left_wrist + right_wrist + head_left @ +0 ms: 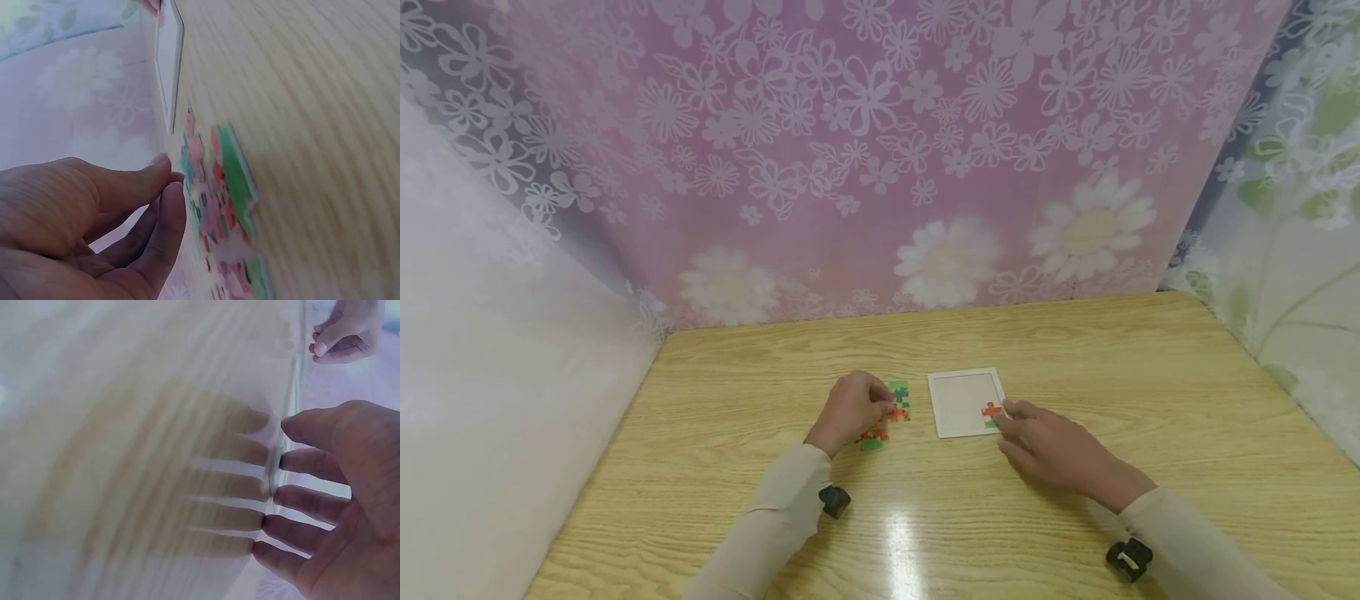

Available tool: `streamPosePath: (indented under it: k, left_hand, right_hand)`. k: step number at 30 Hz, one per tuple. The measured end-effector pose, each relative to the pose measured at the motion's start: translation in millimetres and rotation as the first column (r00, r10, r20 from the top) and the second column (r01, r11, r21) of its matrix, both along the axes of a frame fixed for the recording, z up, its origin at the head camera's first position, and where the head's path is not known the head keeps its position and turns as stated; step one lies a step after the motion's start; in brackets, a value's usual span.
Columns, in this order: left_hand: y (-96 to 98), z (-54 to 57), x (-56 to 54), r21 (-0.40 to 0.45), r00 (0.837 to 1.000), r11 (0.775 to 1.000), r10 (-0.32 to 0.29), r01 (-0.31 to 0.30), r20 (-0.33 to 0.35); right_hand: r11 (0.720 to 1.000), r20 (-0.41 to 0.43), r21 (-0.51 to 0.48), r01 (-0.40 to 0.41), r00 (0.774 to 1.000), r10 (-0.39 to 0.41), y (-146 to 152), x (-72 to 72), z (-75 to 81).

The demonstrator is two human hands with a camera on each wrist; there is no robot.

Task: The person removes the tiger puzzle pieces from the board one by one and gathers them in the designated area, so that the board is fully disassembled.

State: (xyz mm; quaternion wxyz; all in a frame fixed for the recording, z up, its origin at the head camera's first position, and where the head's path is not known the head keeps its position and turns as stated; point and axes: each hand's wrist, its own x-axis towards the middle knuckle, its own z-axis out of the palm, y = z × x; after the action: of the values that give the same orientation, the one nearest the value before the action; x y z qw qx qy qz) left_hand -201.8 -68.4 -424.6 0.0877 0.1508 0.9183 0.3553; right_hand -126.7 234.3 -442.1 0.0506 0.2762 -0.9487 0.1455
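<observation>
My left hand (852,408) hovers at a cluster of jigsaw puzzle pieces (872,445), red and green with some blue. Its thumb and fingertips come together close beside the pieces (235,172) in the left wrist view, and no piece shows between them. To the right lies a white square puzzle frame (935,406). A red and green piece (991,409) sits in its lower right corner. My right hand (1060,446) is at that corner, index fingertip at the piece, the other fingers extended along the frame's right side.
Both hands work over a light wood-grain table (715,467). Behind it hangs a pink floral curtain (850,167), and pale sheets flank both sides. Dark cameras sit on the left wrist (834,501) and the right wrist (1128,559).
</observation>
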Motion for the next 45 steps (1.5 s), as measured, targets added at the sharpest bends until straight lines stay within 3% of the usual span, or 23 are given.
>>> streamPosePath:
  k: [6,13,19,26,38,45]
  left_hand:
    - [18.5,2.9,-1.7,0.017,1.0,1.0,-0.023,0.023,-0.001]
    - [44.2,4.2,-3.3,0.037,0.996,0.995,-0.09,0.09,-0.021]
    - [71.5,-0.7,-1.8,0.013,0.992,0.992,-0.125,0.125,-0.036]
    - [97.8,-8.9,0.1,-0.03,0.989,0.988,-0.15,0.15,-0.008]
    - [113.9,-13.8,2.3,-0.021,0.983,0.983,-0.181,0.18,-0.009]
    - [117.4,-17.0,3.6,0.006,0.984,0.985,-0.174,0.174,0.019]
  right_hand:
    - [0.999,0.089,-0.025,0.032,0.996,-0.029,2.8,-2.4,3.7]
    - [0.999,0.114,-0.036,0.035,0.993,-0.031,3.1,-0.5,6.2]
    - [0.999,0.122,-0.034,0.034,0.992,-0.029,5.3,1.0,7.8]
    - [0.999,0.124,-0.038,0.029,0.992,-0.024,9.7,3.7,6.6]
    - [1.0,0.067,-0.025,-0.01,0.998,0.012,12.1,11.3,6.2]
    - [0.999,0.082,-0.032,-0.024,0.996,0.026,12.1,9.9,6.2]
